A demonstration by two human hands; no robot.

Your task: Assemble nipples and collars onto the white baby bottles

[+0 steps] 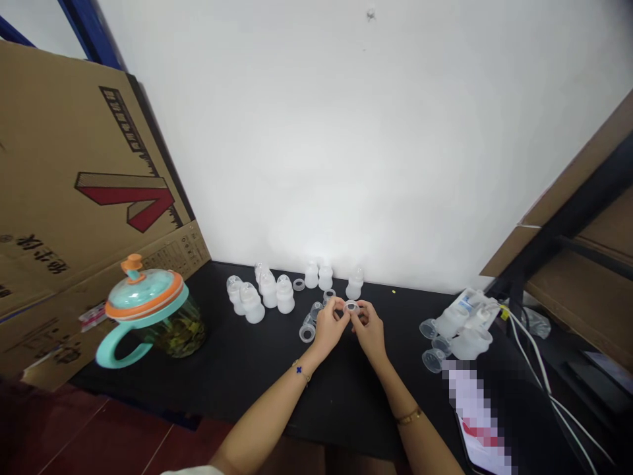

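Above the middle of the black table, my left hand [330, 323] and my right hand [368, 324] pinch a translucent bottle collar [351, 306] between their fingertips, one at each side. Whether a teat sits in this ring is too small to tell. Just left of my left hand lie more loose collars [307, 333] and a clear cap [316, 309]. Another ring [299, 284] rests farther back. Behind my hands a small white baby bottle [355, 284] stands upright by the wall, with two more bottles [325, 276] to its left.
Several capped baby bottles [252, 303] stand at the left, near a large teal-and-orange lidded jug [168, 323]. At the right are bottles in clear wrap [465, 323], clear caps [434, 360], a phone [482, 429] and white cables [534, 343]. Cardboard [74, 198] borders the left side.
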